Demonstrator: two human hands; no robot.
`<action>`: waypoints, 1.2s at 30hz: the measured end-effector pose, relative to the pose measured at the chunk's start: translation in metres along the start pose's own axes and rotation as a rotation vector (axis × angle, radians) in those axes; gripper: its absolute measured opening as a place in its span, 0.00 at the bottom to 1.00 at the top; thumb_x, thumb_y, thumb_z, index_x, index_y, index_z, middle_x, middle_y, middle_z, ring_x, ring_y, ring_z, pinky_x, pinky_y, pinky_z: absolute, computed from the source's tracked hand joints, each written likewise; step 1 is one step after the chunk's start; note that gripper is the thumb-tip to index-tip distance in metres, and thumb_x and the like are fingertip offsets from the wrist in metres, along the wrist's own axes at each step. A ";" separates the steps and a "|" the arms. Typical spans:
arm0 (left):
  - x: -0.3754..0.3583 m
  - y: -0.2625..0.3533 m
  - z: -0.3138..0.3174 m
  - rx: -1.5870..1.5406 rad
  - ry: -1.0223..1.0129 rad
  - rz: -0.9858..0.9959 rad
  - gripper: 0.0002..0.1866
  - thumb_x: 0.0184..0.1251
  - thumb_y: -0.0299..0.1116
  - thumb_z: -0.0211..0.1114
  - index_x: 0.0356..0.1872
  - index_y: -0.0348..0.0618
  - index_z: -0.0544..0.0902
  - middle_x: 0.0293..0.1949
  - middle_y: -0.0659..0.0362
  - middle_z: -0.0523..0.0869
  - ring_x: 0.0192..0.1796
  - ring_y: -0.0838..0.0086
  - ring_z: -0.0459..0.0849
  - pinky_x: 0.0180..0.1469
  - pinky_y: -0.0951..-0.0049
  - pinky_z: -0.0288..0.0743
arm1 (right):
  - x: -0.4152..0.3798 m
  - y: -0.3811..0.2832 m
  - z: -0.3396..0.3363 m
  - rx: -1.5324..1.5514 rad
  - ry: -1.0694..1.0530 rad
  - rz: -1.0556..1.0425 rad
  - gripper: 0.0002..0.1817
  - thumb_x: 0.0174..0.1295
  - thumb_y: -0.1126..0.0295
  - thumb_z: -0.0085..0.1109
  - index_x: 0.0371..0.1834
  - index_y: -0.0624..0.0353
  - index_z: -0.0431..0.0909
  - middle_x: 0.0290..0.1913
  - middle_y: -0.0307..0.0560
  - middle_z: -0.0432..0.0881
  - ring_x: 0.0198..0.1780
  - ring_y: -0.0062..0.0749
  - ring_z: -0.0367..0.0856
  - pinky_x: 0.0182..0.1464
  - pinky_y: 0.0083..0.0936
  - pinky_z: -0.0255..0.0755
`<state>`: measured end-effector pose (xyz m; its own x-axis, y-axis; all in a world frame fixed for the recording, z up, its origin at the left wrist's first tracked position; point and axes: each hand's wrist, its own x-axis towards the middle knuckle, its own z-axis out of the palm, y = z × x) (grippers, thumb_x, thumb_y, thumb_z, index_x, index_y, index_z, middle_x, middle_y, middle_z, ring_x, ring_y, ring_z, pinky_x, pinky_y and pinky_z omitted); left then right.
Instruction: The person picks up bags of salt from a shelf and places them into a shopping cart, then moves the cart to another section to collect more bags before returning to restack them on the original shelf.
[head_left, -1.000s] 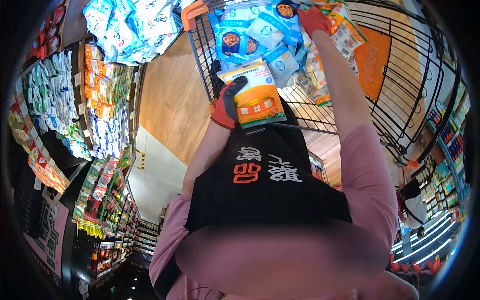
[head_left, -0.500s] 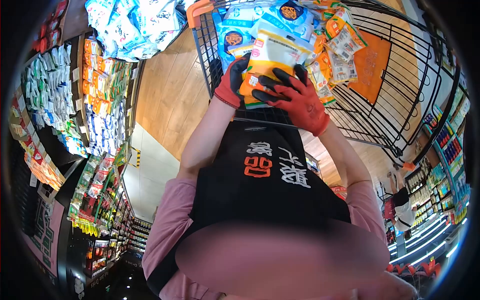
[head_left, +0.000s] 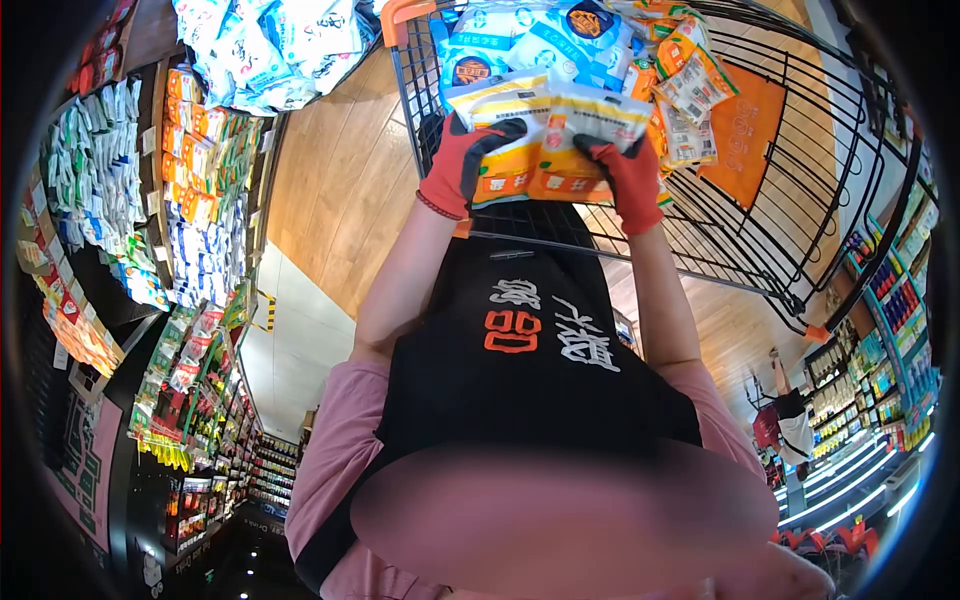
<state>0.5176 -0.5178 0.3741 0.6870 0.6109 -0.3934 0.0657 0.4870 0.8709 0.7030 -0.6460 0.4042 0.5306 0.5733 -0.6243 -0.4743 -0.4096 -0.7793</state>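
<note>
Both my hands wear red gloves with black palms and fingers. My left hand is closed on the left edge of a white-and-yellow snack bag. Around the outer edge of a second, similar snack bag, the fingers of my right hand are closed. The two bags stand side by side, their inner edges touching, above the near end of a black wire shopping cart. Beyond them in the cart lie blue snack bags; orange-and-white snack bags are heaped to their right.
An orange panel lies against the cart's wire mesh. To the left, shelves carry orange packets and a pile of white-and-blue bags. Wooden floor separates shelves and cart. Another person is at the far right.
The bags held together in a stack are now spread side by side. My right hand has moved from lying across the front bag to gripping the right bag's edge.
</note>
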 end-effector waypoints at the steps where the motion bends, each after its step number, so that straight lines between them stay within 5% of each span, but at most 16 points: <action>1: 0.000 0.000 -0.004 0.049 -0.024 -0.016 0.23 0.53 0.23 0.62 0.53 0.36 0.72 0.46 0.54 0.81 0.47 0.70 0.81 0.49 0.73 0.75 | -0.001 -0.006 -0.002 -0.053 0.036 -0.024 0.21 0.49 0.76 0.63 0.47 0.64 0.71 0.38 0.42 0.80 0.37 0.23 0.78 0.42 0.19 0.72; 3: -0.003 0.005 -0.005 -0.273 -0.042 -0.154 0.17 0.61 0.33 0.58 0.49 0.38 0.77 0.53 0.52 0.77 0.53 0.63 0.78 0.58 0.65 0.70 | -0.015 -0.042 0.002 0.155 0.052 -0.001 0.19 0.52 0.72 0.63 0.47 0.65 0.71 0.37 0.45 0.81 0.37 0.24 0.79 0.40 0.18 0.73; 5: 0.002 0.000 0.000 -0.952 -0.013 -0.583 0.23 0.62 0.39 0.58 0.55 0.40 0.72 0.54 0.51 0.77 0.53 0.62 0.77 0.58 0.63 0.69 | -0.022 -0.052 -0.012 -0.177 -0.097 -0.104 0.17 0.57 0.71 0.58 0.48 0.65 0.71 0.39 0.47 0.82 0.40 0.27 0.81 0.42 0.22 0.74; 6: 0.003 -0.003 0.007 -0.924 0.004 -0.525 0.24 0.62 0.42 0.57 0.57 0.40 0.71 0.54 0.52 0.76 0.53 0.63 0.77 0.58 0.64 0.69 | -0.022 -0.040 -0.003 0.145 -0.005 -0.019 0.18 0.59 0.67 0.56 0.50 0.65 0.70 0.40 0.48 0.82 0.42 0.29 0.81 0.43 0.28 0.74; 9: 0.004 -0.023 0.031 -0.838 0.046 -0.356 0.30 0.63 0.52 0.55 0.60 0.42 0.67 0.55 0.54 0.75 0.53 0.67 0.77 0.57 0.65 0.70 | -0.025 -0.071 0.043 -1.028 0.032 0.017 0.37 0.53 0.49 0.60 0.56 0.68 0.61 0.41 0.58 0.81 0.43 0.42 0.81 0.43 0.30 0.73; 14: -0.007 -0.012 0.034 -0.744 -0.001 -0.429 0.43 0.56 0.68 0.48 0.63 0.44 0.62 0.59 0.53 0.71 0.58 0.61 0.73 0.61 0.58 0.66 | -0.020 -0.045 0.043 -0.895 -0.025 -0.053 0.42 0.52 0.46 0.60 0.58 0.70 0.58 0.39 0.60 0.81 0.42 0.49 0.81 0.41 0.34 0.73; 15: -0.013 -0.032 0.023 -1.213 -0.213 -0.396 0.38 0.63 0.62 0.44 0.64 0.41 0.60 0.61 0.49 0.68 0.60 0.58 0.71 0.62 0.57 0.64 | -0.027 -0.043 0.048 -0.826 -0.050 -0.055 0.42 0.52 0.46 0.60 0.58 0.70 0.58 0.39 0.60 0.81 0.41 0.49 0.81 0.41 0.35 0.73; 17: -0.012 -0.067 0.010 -1.475 -0.320 -0.401 0.32 0.69 0.53 0.40 0.63 0.38 0.60 0.62 0.47 0.66 0.61 0.56 0.69 0.63 0.55 0.63 | -0.034 -0.034 0.059 -0.865 -0.046 -0.096 0.45 0.52 0.46 0.60 0.61 0.72 0.54 0.36 0.57 0.82 0.40 0.48 0.82 0.40 0.36 0.73; 18: -0.011 -0.060 0.011 -1.483 -0.317 -0.416 0.27 0.72 0.45 0.36 0.63 0.35 0.60 0.62 0.46 0.65 0.62 0.55 0.68 0.63 0.55 0.63 | -0.034 -0.029 0.061 -0.879 -0.034 -0.140 0.45 0.51 0.46 0.60 0.62 0.69 0.54 0.36 0.56 0.82 0.39 0.47 0.82 0.40 0.36 0.73; 22: -0.022 -0.063 -0.007 -1.312 -0.055 -0.479 0.30 0.69 0.51 0.39 0.63 0.38 0.61 0.61 0.46 0.68 0.60 0.55 0.69 0.61 0.55 0.65 | -0.029 -0.037 0.040 -0.709 0.087 -0.025 0.43 0.50 0.45 0.61 0.63 0.61 0.58 0.36 0.53 0.82 0.38 0.45 0.82 0.40 0.35 0.73; 25: -0.027 -0.082 -0.031 -0.865 0.121 -0.448 0.29 0.70 0.50 0.38 0.63 0.38 0.61 0.61 0.47 0.67 0.60 0.54 0.70 0.61 0.57 0.66 | 0.005 -0.018 -0.022 -0.826 0.282 -0.052 0.41 0.49 0.45 0.61 0.61 0.60 0.61 0.40 0.52 0.81 0.42 0.42 0.80 0.45 0.34 0.71; 30: -0.036 -0.072 -0.035 -0.778 0.243 -0.453 0.29 0.70 0.50 0.38 0.63 0.38 0.61 0.61 0.47 0.67 0.60 0.54 0.70 0.60 0.57 0.66 | 0.037 0.042 -0.064 -1.398 0.131 0.303 0.46 0.48 0.48 0.63 0.66 0.59 0.52 0.53 0.60 0.72 0.52 0.44 0.76 0.51 0.36 0.69; 33: -0.037 -0.067 -0.028 -0.791 0.240 -0.460 0.29 0.70 0.50 0.39 0.63 0.39 0.61 0.61 0.47 0.67 0.60 0.54 0.70 0.60 0.57 0.66 | 0.058 0.087 -0.068 -1.621 0.037 0.218 0.48 0.49 0.48 0.61 0.69 0.57 0.46 0.54 0.61 0.70 0.52 0.47 0.75 0.51 0.39 0.69; 36: -0.037 -0.065 -0.022 -0.799 0.230 -0.476 0.29 0.70 0.49 0.39 0.63 0.39 0.61 0.61 0.47 0.67 0.60 0.54 0.70 0.60 0.57 0.66 | 0.083 0.119 -0.089 -1.605 0.019 0.073 0.33 0.52 0.54 0.57 0.58 0.54 0.57 0.46 0.59 0.75 0.47 0.52 0.77 0.48 0.43 0.70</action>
<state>0.4724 -0.5584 0.3252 0.5513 0.3050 -0.7765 -0.2704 0.9459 0.1795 0.7527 -0.7099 0.2545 0.5548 0.5166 -0.6522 0.6875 -0.7261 0.0097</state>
